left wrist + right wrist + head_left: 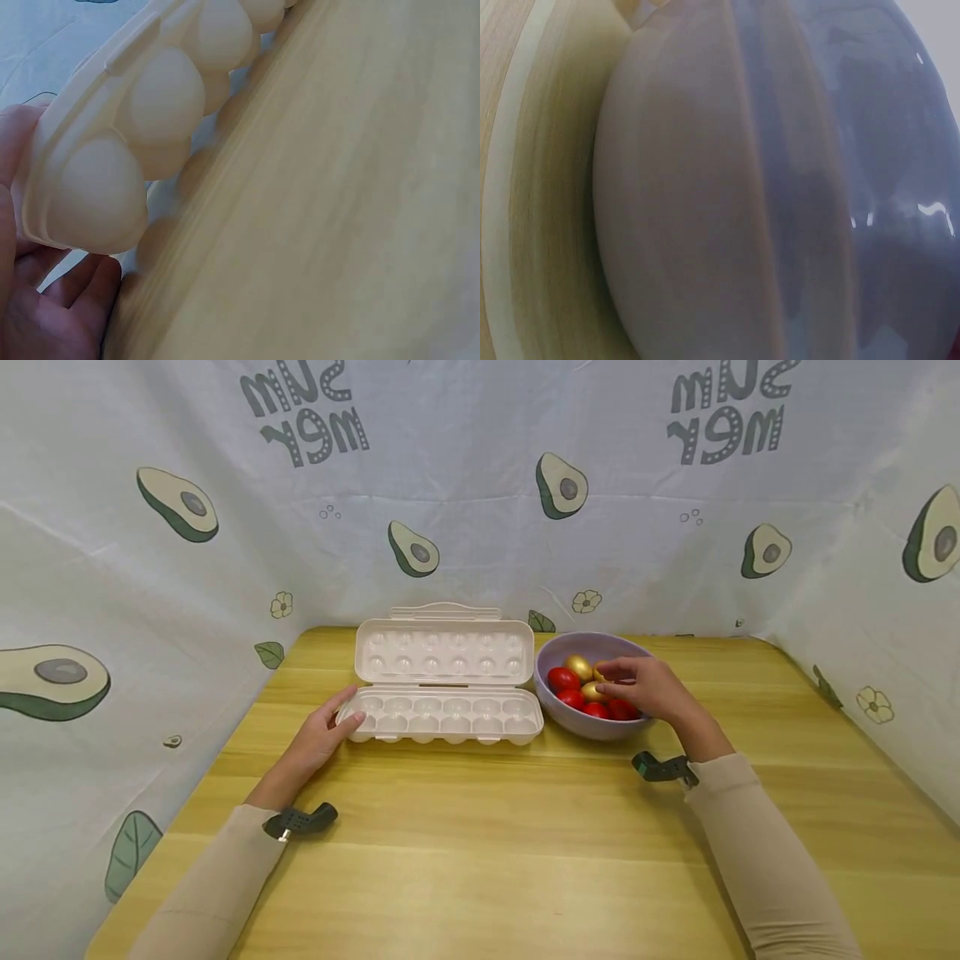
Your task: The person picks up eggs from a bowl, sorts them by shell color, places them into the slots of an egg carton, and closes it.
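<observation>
Egg carton (442,714), cream-coloured and open, lies on a wooden table (480,827), its lid (444,652) spread back behind its base. Base and lid each show two rows of rounded hollows. A pale cloth (465,460) printed with avocados hangs to the left of the carton, behind it and off to its right.

At the carton's left end is a person's left hand (322,735), reaching in from a beige sleeve (217,877) with a dark device (302,820) at the wrist. The fingers are clamped on that end, thumb on the near side; the left wrist view shows the carton's bulging underside beside the hand.

Just beyond the carton's right end sits a lavender bowl (577,725); whether the two touch cannot be told. Inside the bowl, red eggs (563,679) and golden eggs (577,667) are piled together.

Farther right of the carton, the right hand (645,685) reaches over the bowl's right rim. Its fingers are bent down toward the golden eggs, with the thumb apart from them; whether the fingertips touch an egg cannot be told. A second dark device (663,767) sits at this wrist.
</observation>
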Demonstrator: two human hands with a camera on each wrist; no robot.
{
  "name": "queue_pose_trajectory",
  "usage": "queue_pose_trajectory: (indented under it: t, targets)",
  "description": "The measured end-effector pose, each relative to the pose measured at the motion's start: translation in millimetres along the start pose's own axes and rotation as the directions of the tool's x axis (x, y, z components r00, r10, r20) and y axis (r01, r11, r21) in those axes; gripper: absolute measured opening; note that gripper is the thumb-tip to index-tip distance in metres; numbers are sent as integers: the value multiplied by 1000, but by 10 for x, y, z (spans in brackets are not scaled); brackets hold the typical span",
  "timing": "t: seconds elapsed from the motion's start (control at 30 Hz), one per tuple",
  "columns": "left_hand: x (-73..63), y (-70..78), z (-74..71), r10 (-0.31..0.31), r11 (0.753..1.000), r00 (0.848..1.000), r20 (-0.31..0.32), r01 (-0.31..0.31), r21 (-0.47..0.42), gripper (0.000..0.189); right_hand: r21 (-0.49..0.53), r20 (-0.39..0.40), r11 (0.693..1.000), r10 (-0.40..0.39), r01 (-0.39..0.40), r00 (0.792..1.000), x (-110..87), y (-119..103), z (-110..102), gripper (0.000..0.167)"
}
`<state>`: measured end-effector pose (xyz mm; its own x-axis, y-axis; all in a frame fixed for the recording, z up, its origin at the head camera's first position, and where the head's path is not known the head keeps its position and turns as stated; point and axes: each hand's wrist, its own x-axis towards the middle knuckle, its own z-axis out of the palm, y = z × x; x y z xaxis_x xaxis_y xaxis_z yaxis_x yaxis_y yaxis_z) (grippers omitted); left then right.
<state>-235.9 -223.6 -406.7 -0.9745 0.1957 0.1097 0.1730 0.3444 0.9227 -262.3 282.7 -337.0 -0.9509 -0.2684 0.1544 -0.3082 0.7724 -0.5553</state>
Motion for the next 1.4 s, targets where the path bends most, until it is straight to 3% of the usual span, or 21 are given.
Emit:
queue_pose_trajectory:
  t: [0.43, 0.63, 0.97, 1.4]
  targets:
    - [-7, -9, -7, 59, 997, 998, 31, -60, 47, 67, -23, 45, 1000, 9, -8, 999, 43, -31, 35, 41]
    - [-7, -14, -20, 84, 991, 996, 36, -88, 103, 70, -101, 49, 995, 12, -7, 999, 79, -32, 77, 39]
    - [-144, 318, 11, 89, 989, 995, 48, -94, 116, 66, -199, 80, 980, 42, -26, 996, 133, -57, 128, 37]
    - [-135, 332, 9, 88, 983, 996, 20, -90, 158, 62, -267, 95, 963, -25, 49, 995, 172, -45, 181, 30]
